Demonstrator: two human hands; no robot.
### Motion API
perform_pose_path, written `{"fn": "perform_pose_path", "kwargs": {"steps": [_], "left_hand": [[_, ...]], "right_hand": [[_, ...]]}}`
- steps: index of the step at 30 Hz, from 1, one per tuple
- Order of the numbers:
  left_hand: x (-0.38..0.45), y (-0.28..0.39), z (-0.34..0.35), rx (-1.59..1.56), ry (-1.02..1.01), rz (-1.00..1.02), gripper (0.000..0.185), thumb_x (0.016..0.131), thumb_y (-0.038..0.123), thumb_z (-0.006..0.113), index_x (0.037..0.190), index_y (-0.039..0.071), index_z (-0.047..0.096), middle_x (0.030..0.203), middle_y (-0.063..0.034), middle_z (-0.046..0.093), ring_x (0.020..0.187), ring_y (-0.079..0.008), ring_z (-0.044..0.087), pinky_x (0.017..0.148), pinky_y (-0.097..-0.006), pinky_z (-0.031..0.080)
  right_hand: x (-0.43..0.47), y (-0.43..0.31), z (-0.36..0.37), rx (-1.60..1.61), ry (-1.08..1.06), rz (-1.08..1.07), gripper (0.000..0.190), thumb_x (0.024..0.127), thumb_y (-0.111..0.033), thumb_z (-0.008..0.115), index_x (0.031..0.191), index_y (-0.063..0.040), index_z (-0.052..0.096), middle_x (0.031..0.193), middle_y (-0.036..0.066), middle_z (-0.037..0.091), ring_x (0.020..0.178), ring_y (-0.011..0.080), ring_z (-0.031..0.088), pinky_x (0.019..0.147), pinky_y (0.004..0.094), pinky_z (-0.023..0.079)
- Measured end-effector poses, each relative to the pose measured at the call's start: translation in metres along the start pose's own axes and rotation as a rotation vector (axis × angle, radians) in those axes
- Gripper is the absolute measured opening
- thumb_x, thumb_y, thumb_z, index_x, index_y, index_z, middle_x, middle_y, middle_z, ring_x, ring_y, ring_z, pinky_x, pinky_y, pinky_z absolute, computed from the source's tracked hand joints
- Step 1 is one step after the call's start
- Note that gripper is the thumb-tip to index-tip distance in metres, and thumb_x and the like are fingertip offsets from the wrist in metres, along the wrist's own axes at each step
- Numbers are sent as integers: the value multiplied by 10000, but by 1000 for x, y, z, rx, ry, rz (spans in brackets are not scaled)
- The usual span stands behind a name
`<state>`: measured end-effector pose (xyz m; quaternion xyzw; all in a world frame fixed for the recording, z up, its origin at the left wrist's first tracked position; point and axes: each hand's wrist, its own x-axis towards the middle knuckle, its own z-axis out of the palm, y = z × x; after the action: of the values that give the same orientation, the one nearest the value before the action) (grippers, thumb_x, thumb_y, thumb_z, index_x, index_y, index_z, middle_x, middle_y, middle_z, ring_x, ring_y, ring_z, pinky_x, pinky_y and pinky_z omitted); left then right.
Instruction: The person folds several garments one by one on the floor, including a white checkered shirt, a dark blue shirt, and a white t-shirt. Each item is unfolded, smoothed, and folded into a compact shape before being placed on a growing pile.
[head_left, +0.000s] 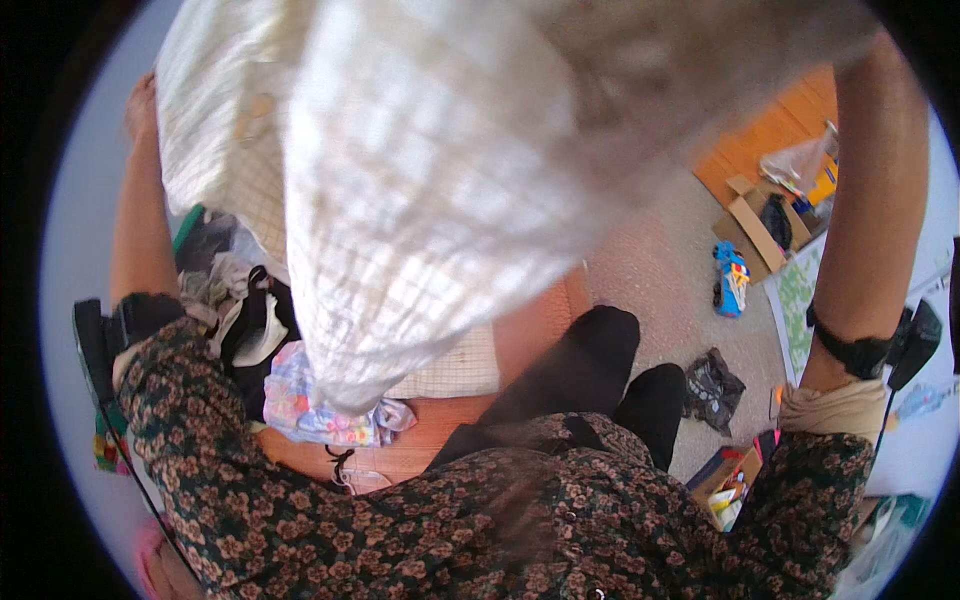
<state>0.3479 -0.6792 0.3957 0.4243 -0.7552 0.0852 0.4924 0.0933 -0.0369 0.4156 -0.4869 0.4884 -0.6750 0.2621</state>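
A white checked cloth (435, 187) hangs spread out between my raised arms and fills the upper middle of the view, blurred at its right side. At its upper left edge, my left hand (141, 109) grips the cloth; the fingers are partly hidden. My right arm reaches up to the cloth's far right corner, where the right hand is hidden or out of view. Below the cloth lie a folded checked cloth (457, 367), a pastel floral garment (330, 405) and black-and-white clothing (259, 330).
More crumpled clothes (225, 274) lie at the left. On the floor at the right are a blue toy vehicle (730, 279), an open cardboard box (754, 232), a crumpled black plastic bag (714, 391) and a small box of items (731, 487). My legs (570, 367) extend forward.
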Motion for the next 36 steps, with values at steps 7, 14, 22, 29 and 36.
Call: {"fn": "perform_pose_path", "kwargs": {"steps": [7,14,22,29,36], "left_hand": [[-74,60,11,-6,-42,143,315,969,269,426,1159,112,623,1126,-153,635,1011,-382,595,841,-441,475],[-171,103,46,189,-132,561,187,878,103,500,939,17,654,980,-211,652,920,-369,617,800,-462,480],[-346,97,-79,-323,-230,570,154,828,7,551,943,43,645,855,-142,579,838,-346,581,733,-403,480],[-574,137,-190,-516,-841,289,175,750,-28,604,890,52,671,833,-110,591,797,-293,598,667,-380,498],[-612,92,-150,-571,-1696,285,170,875,140,599,1012,74,674,905,-120,663,893,-296,630,796,-375,503]], "right_hand": [[-24,87,-43,163,148,208,317,933,-257,596,1100,12,605,1036,141,677,893,171,680,768,306,576],[-90,247,-97,-27,417,476,195,946,-185,584,1017,-4,571,934,91,651,798,159,638,732,308,532],[-146,364,-157,-106,611,587,188,927,-138,582,1056,-1,565,936,107,653,821,204,652,727,348,537],[-170,440,-194,-26,808,685,226,929,-119,565,1108,19,555,987,147,640,856,259,654,740,400,545],[-181,450,-194,-763,631,821,308,849,-94,639,1127,21,576,1037,167,641,910,265,645,780,410,522]]}}
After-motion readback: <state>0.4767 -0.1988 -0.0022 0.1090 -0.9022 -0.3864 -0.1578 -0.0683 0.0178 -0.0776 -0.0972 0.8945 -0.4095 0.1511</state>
